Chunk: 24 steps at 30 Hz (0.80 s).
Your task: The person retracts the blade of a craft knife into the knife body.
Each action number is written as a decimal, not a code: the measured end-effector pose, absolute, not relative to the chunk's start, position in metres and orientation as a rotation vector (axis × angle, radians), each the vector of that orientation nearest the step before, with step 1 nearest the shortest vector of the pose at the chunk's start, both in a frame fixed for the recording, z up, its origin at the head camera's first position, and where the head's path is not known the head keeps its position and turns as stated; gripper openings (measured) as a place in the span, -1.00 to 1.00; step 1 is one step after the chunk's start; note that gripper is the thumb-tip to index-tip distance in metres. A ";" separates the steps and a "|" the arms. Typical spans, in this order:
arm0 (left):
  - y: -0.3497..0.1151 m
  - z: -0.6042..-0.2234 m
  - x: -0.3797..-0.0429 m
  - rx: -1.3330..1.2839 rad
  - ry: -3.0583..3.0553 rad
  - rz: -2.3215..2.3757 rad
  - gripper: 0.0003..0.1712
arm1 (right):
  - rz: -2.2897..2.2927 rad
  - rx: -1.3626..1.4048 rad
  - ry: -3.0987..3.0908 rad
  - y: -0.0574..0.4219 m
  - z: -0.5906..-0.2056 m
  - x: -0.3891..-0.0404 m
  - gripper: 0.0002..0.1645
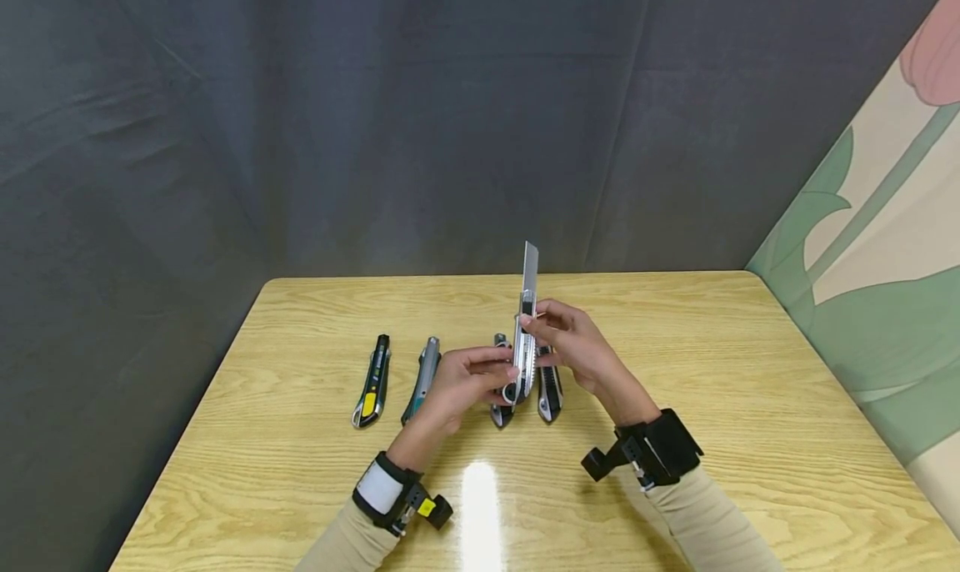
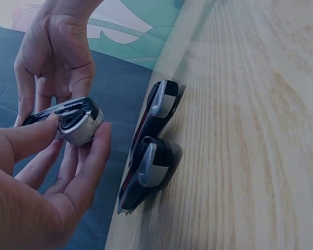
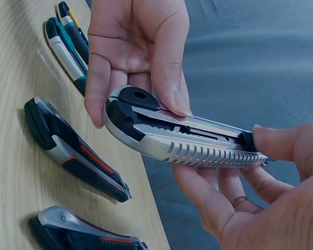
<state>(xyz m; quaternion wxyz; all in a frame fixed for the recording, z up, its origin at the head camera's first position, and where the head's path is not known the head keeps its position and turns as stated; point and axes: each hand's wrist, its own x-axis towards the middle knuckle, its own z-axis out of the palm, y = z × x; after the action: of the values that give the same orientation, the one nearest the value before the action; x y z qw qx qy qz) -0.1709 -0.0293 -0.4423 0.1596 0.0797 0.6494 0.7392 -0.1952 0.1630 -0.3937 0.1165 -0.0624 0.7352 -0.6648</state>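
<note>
A silver snap-off utility knife (image 1: 523, 359) is held up over the table, its long blade (image 1: 531, 268) extended and pointing away. My left hand (image 1: 467, 382) pinches the knife's rounded rear end between thumb and fingers. Farther up the handle, my right hand (image 1: 576, 343) grips it; in the right wrist view the right thumb (image 3: 279, 143) presses the black slider (image 3: 246, 141). Right-hand fingers support the ribbed underside. Behind the held knife, two black-and-silver utility knives with orange trim (image 3: 75, 151) lie on the table, partly hidden in the head view.
Left of the hands lie a black-and-yellow utility knife (image 1: 372, 384) and a grey-and-teal one (image 1: 427, 372), the latter partly covered by the left hand. The wooden table (image 1: 300, 489) meets a dark curtain (image 1: 450, 138) at its far edge. A flower-patterned cloth (image 1: 885, 263) hangs at right.
</note>
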 end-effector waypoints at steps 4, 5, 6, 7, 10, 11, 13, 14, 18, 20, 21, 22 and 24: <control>-0.031 -0.436 -0.168 0.237 1.837 2.112 -0.60 | -1.935 -0.181 2.164 0.162 -0.396 -0.196 -0.55; -0.031 -0.433 -0.167 0.237 1.837 2.109 -0.60 | -1.931 -0.179 2.169 0.162 -0.396 -0.196 -0.55; -0.031 -0.430 -0.166 0.238 1.841 2.107 -0.60 | -1.928 -0.178 2.175 0.162 -0.396 -0.196 -0.56; -0.031 -0.427 -0.165 0.240 1.846 2.104 -0.60 | -1.927 -0.179 2.178 0.162 -0.397 -0.196 -0.56; -0.032 -0.421 -0.161 0.242 1.850 2.109 -0.61 | -1.920 -0.176 2.188 0.162 -0.397 -0.196 -0.56; -0.032 -0.420 -0.161 0.244 1.849 2.115 -0.61 | -1.919 -0.175 2.189 0.162 -0.396 -0.195 -0.56; -0.032 -0.419 -0.160 0.244 1.845 2.117 -0.61 | -1.917 -0.175 2.188 0.161 -0.396 -0.195 -0.57; -0.032 -0.419 -0.160 0.245 1.842 2.117 -0.61 | -1.916 -0.175 2.188 0.161 -0.396 -0.195 -0.57; -0.033 -0.419 -0.161 0.250 1.838 2.100 -0.62 | -1.921 -0.174 2.182 0.161 -0.394 -0.193 -0.59; -0.034 -0.420 -0.161 0.253 1.837 2.098 -0.61 | -1.919 -0.177 2.179 0.161 -0.395 -0.193 -0.58; -0.034 -0.420 -0.161 0.253 1.837 2.096 -0.61 | -1.920 -0.176 2.177 0.161 -0.395 -0.193 -0.58; -0.034 -0.421 -0.162 0.254 1.837 2.095 -0.61 | -1.919 -0.179 2.177 0.161 -0.395 -0.193 -0.58; -0.033 -0.428 -0.165 0.250 1.840 2.106 -0.62 | -1.923 -0.182 2.173 0.162 -0.395 -0.193 -0.58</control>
<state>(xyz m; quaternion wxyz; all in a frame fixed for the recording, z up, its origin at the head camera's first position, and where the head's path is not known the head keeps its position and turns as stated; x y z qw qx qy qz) -0.1646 -0.0329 -0.4283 0.1662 0.0878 0.6462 0.7397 -0.1926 0.1615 -0.3952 0.1169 -0.0622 0.7424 -0.6568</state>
